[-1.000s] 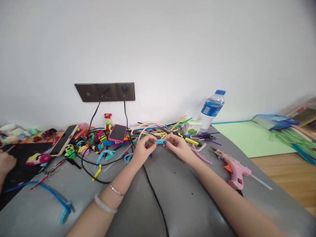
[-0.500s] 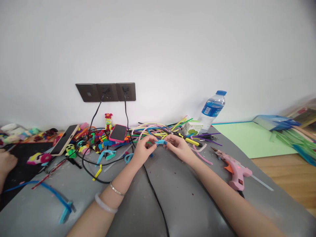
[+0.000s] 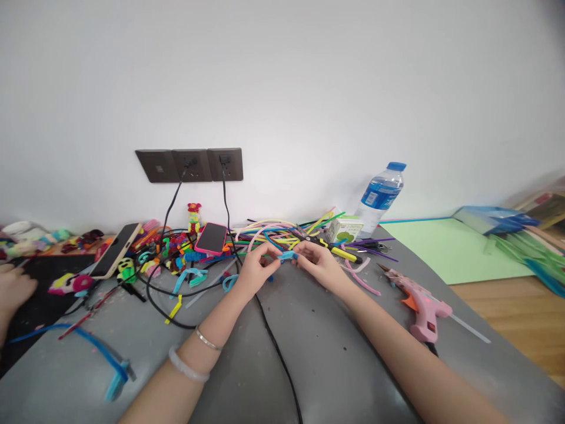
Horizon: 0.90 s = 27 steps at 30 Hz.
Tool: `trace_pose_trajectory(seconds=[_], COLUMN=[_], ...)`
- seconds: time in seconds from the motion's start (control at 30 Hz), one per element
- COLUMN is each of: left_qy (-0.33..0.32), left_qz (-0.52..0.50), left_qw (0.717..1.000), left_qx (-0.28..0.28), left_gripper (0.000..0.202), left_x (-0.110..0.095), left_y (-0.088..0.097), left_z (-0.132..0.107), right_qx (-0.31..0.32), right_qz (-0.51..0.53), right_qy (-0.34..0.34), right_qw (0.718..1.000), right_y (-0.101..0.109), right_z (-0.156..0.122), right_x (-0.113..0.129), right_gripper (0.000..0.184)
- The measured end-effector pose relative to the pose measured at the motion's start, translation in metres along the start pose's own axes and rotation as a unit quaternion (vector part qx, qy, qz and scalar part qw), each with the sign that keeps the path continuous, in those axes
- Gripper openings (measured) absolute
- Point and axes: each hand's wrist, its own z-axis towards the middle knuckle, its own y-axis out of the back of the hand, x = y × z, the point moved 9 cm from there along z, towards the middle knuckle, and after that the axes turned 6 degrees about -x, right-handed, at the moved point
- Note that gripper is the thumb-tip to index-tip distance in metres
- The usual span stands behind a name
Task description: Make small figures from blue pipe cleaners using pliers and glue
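Between my two hands is a small light-blue pipe cleaner piece (image 3: 288,256), pinched at both ends above the grey table. My left hand (image 3: 256,268) grips its left end with thumb and fingertips. At the other end, the fingers of my right hand (image 3: 321,266) are closed on it. Its exact shape is partly covered by my fingertips. Just behind lies a heap of coloured pipe cleaners (image 3: 265,229), with yellow-and-black handled pliers or cutters (image 3: 346,254) beside my right hand. A curled blue pipe cleaner (image 3: 229,283) rests left of my left wrist.
A pink glue gun (image 3: 424,309) lies at right, near a tilted water bottle (image 3: 380,197) and small box (image 3: 345,229). Two phones (image 3: 212,238) and several finished figures sit at left. A black cable (image 3: 273,341) crosses the table. Another person's hand (image 3: 16,288) is far left.
The blue piece has turned slightly between my fingertips; both hands stay nearly in place. The other person's hand at far left has shifted a little to the right.
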Motion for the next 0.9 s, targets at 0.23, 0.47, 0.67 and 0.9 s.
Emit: trace_pose_trajectory(seconds=[0.23, 0.47, 0.67, 0.9], left_qy=[0.008, 0.016, 0.007, 0.009], left_qz=[-0.004, -0.004, -0.007, -0.012], left_qw=[1.000, 1.000, 1.000, 1.000], left_qx=[0.010, 0.009, 0.010, 0.016], left_gripper=[0.009, 0.010, 0.008, 0.008], left_x=[0.0022, 0.0028, 0.0036, 0.0048], left_y=[-0.0018, -0.0016, -0.0019, -0.0026], left_z=[-0.0002, -0.0004, -0.0004, -0.0005], right_qx=[0.001, 0.005, 0.006, 0.007], right_qz=[-0.003, 0.004, 0.003, -0.002], right_qy=[-0.007, -0.007, -0.006, -0.005], right_qw=[1.000, 1.000, 1.000, 1.000], right_y=[-0.0002, -0.0003, -0.0003, -0.0004], right_z=[0.0007, 0.0004, 0.0003, 0.0004], right_x=[-0.0014, -0.0015, -0.0019, -0.0019], right_gripper=[0.015, 0.014, 0.014, 0.014])
